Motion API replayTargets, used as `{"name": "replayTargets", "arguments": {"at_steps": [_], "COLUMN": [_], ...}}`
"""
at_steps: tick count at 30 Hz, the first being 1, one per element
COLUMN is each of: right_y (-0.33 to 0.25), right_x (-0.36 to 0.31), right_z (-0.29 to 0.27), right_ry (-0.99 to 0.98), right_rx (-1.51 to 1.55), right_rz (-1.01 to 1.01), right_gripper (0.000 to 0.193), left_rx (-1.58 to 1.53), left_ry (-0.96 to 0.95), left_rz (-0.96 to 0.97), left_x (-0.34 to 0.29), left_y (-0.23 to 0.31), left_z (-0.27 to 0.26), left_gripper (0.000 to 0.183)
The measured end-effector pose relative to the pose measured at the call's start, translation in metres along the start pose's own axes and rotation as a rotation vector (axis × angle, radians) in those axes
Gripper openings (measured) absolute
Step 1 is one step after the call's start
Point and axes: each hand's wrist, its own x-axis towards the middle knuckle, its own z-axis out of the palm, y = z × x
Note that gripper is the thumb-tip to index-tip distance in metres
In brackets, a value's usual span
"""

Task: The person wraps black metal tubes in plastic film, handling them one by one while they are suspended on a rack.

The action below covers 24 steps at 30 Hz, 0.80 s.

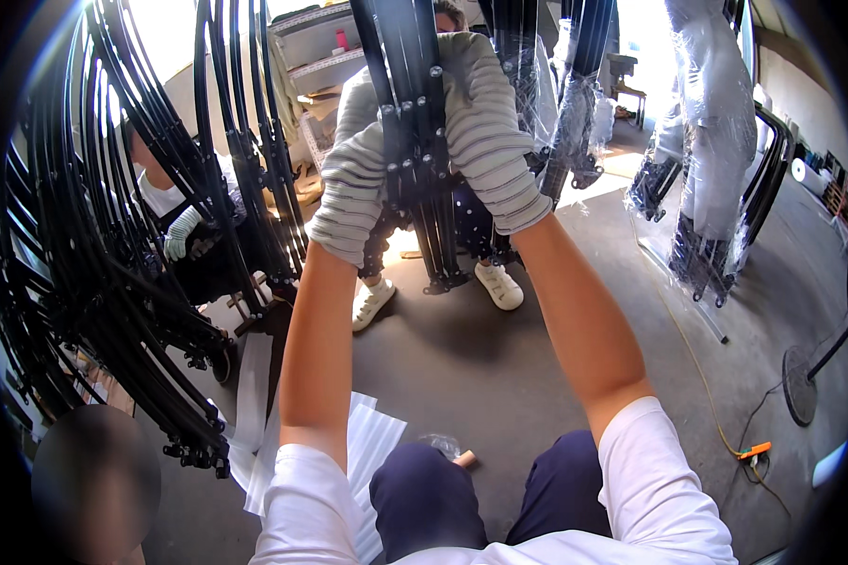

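Observation:
A bundle of black metal bars with bolts [422, 141] hangs upright in front of me, its lower end near the floor. My left hand [350, 193], in a striped grey work glove, grips the bundle's left side. My right hand [488, 127], gloved the same way, clasps its right side higher up. Both arms reach up from the lower edge. A person sits behind the bundle, mostly hidden, with white shoes [499, 285] showing on the floor.
Many curved black bar frames [113, 235] hang at the left. A second person's gloved hand [181, 233] works there. Plastic-wrapped bundles [711, 141] hang at the right. White plastic sheets [372, 443] lie by my knees. A fan base [801, 386] and yellow cable [702, 386] are on the grey floor.

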Motion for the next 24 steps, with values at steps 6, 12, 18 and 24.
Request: {"name": "replayTargets", "arguments": {"at_steps": [6,12,18,24], "right_y": [0.099,-0.042,-0.057,-0.071], "right_x": [-0.026,-0.023,-0.012,0.004], "right_z": [0.039,-0.02,-0.039,-0.03], "right_ry": [-0.13,-0.179,-0.308,-0.509], "right_rx": [0.211,0.514,0.228,0.424], "right_rz": [0.14,0.369,0.356,0.714], "right_gripper": [0.018,0.047,0.063,0.06], "left_rx": [0.033,0.134,0.209,0.249], "left_ry": [0.076,0.124,0.128,0.1], "left_rz": [0.195,0.288,0.277,0.305], "left_x": [0.0,-0.01,-0.016,-0.006], "left_y": [-0.014,-0.007,-0.012,0.018], "left_z": [0.027,0.033,0.03,-0.013], "left_gripper": [0.037,0.04,0.043,0.046]}}
